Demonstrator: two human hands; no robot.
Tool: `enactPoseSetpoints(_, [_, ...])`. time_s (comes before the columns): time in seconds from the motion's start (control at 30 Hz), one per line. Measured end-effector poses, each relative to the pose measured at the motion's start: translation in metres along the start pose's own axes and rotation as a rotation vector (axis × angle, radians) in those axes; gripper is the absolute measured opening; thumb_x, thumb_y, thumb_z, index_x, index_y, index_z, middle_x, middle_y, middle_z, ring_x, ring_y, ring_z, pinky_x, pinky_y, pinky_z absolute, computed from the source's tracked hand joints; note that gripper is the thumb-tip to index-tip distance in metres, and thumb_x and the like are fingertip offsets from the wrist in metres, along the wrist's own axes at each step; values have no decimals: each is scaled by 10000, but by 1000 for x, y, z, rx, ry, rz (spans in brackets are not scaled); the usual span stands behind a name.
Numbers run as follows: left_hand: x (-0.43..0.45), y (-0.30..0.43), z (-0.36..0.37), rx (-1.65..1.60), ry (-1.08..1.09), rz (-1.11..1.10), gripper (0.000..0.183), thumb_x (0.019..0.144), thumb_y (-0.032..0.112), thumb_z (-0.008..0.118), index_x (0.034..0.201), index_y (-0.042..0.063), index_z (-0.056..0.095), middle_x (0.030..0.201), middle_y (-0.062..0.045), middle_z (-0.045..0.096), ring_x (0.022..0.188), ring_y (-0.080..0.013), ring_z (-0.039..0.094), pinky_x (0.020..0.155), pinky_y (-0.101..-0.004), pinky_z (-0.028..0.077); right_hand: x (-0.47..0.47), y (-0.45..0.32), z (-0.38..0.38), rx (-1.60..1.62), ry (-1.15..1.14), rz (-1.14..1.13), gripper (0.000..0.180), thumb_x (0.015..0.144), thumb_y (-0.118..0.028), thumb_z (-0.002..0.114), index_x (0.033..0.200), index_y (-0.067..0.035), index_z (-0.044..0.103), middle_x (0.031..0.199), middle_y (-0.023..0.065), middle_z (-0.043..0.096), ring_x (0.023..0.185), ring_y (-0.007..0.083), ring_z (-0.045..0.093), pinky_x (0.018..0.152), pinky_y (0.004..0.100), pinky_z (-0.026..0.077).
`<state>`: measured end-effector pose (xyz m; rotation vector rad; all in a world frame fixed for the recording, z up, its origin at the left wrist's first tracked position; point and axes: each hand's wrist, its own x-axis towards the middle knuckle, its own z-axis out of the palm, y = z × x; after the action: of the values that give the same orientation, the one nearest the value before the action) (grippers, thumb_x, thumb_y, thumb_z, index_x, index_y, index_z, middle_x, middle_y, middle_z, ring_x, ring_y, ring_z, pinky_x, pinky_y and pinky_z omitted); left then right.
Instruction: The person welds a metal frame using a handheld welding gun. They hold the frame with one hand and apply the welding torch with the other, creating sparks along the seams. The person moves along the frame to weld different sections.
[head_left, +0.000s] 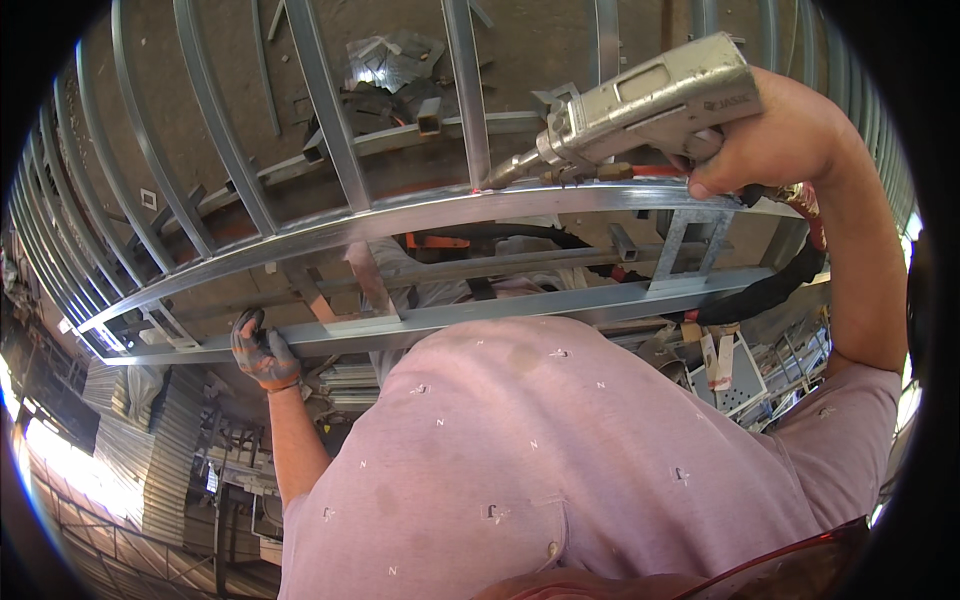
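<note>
My bare right hand (787, 139) grips a handheld Jasic welding gun (652, 97), which looks like a laser welder. Its nozzle (514, 166) points at the foot of a square metal upright (466, 90), where that meets the curved upper rail (420, 208). A small red spot glows at this joint. My left hand (264, 352), in a grey and orange work glove, holds the lower metal rail (450, 315) near its left end. Rectangular metal spacers (688, 244) join the two rails. Gun and hand hide part of the upper rail's right side.
Many parallel uprights (199, 112) extend away from the upper rail. A black hose (765, 292) curves beneath the gun at right. Scrap sheet metal (394, 60) and tube offcuts (430, 116) lie beyond. An orange object (437, 241) shows between the rails. Corrugated panels (172, 450) are at left.
</note>
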<state>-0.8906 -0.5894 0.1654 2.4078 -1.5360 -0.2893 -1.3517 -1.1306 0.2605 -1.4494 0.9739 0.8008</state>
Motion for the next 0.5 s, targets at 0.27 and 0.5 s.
enactPoseSetpoints(0.27, [0,-1,2,-27,12,-9,315,903,115,668,1179,-10,750,1187,-217,770,1137,-441,711,1080,-537,533,1,-14,2,-75,-1,56,637,674,-11,950,1292,-4,792,1100,131,822,986,244,761,901,410,631])
enactPoseSetpoints(0.5, [2,2,0,15,3,6,312,907,121,673,1182,-5,752,1188,-209,770,1142,-440,713,1071,-539,538,2,-1,2,-27,-15,6,626,678,-24,959,1281,-5,794,1089,126,823,962,243,754,891,400,625])
